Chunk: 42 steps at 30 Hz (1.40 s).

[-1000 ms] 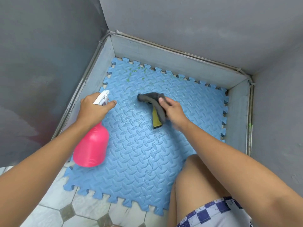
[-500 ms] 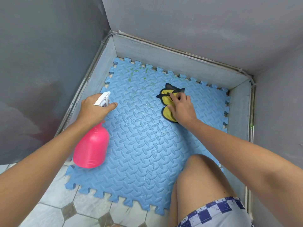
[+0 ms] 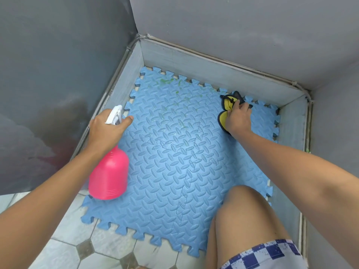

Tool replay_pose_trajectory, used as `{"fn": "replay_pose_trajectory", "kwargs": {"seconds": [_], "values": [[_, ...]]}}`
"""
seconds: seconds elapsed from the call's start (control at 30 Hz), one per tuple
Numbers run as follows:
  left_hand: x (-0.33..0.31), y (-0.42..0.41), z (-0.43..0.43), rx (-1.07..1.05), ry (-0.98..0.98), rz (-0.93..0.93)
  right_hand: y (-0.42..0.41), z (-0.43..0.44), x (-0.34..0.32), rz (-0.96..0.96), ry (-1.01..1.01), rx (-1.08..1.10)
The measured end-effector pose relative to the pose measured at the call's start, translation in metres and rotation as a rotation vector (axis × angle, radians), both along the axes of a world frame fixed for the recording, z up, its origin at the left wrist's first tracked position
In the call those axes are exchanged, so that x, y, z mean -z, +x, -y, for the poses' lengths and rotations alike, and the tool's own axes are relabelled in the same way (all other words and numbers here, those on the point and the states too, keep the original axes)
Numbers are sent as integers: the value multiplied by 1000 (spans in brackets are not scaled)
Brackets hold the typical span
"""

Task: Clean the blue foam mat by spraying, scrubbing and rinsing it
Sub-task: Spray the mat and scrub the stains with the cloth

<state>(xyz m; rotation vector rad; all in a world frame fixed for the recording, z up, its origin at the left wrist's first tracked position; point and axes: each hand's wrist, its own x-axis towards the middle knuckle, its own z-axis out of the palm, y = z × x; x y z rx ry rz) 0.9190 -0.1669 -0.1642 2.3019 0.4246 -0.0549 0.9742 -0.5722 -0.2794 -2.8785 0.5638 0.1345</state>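
Currently, right hand clutches yellow-black cloth at far-right edge of blue interlocking foam mat; left hand grips pink plastic spray bottle. Risk: far-left green stains get missed.

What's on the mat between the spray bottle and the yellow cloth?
Head view: between spray bottle and cloth, only blue mat with faint green smears.

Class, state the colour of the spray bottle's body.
The spray bottle is bright pink, with a white trigger; head view shows it best.
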Motion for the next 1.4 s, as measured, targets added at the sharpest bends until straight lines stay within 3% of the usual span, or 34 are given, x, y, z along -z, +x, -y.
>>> {"fn": "replay_pose_trajectory", "kwargs": {"seconds": [0.3, 0.47, 0.63, 0.73, 0.9, 0.97, 1.07, 1.23, 1.3, 1.4], "values": [[-10, -40, -32, 70, 180, 172, 70, -175, -10, 50, 40, -434], [-6, -41, -31, 87, 143, 193, -19, -248, -11, 133, 118, -955], [3, -39, -32, 49, 150, 176, -100, -180, -5, 179, 163, -1266], [3, -39, -32, 48, 152, 185, -83, -107, -2, 189, 122, -1139], [1, -39, -32, 38, 136, 176, -1, -63, -6, 147, 172, -218], [-2, -40, -31, 36, 130, 164, 14, -88, -9, 139, 227, -29], [-3, -40, -31, 34, 120, 154, -4, -149, -14, 116, 293, -262], [0, -39, -35, 60, 158, 168, -90, -216, -18, 55, 237, -1205], [-1, -39, -36, 65, 143, 168, -88, -204, -16, 51, 213, -1221], [-2, -42, -38, 61, 124, 172, -55, -156, -16, 22, 221, -878]]}}
